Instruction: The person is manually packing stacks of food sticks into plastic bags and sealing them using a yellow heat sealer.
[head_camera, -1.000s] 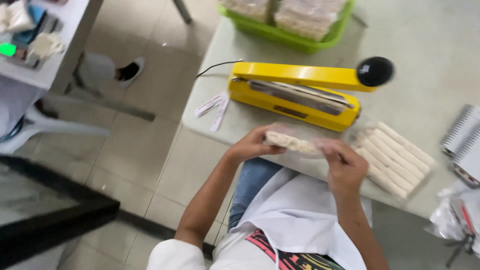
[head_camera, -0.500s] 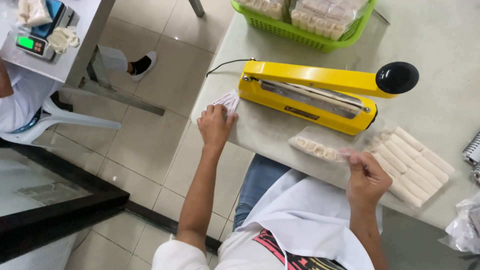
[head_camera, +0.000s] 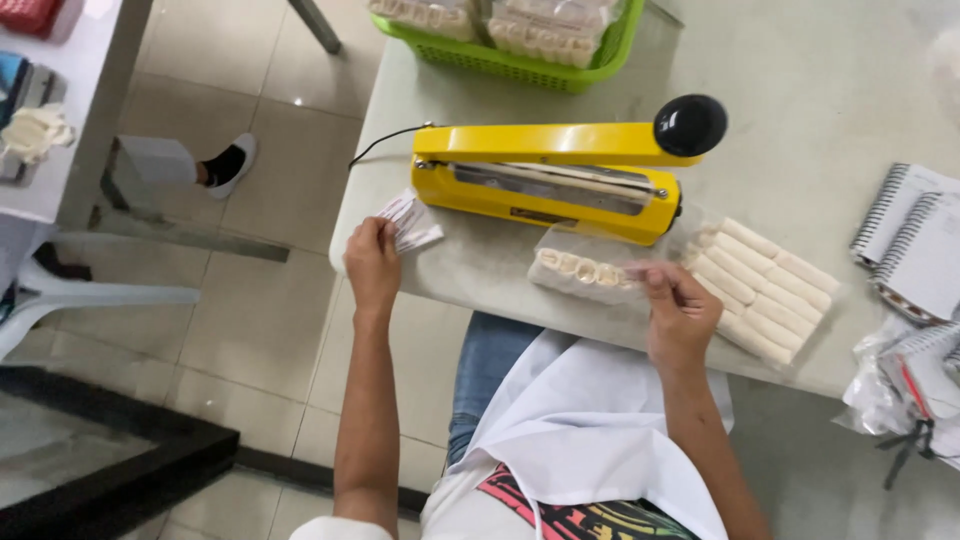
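My left hand (head_camera: 372, 265) is at the table's (head_camera: 800, 90) near-left edge, fingers pinched on a small stack of paper labels (head_camera: 411, 221) that fans out beside the left end of the yellow heat sealer (head_camera: 545, 180). My right hand (head_camera: 680, 312) grips the open end of a clear plastic bag (head_camera: 585, 262) — thumb and fingers closed on the film. Inside lies a row of pale rolls (head_camera: 578, 270), flat on the table just in front of the sealer. To the right of that hand sits a block of loose pale rolls (head_camera: 765, 290). A green basket (head_camera: 520, 68) of filled bags stands behind the sealer, and spiral notebooks (head_camera: 915, 240) lie at the far right.
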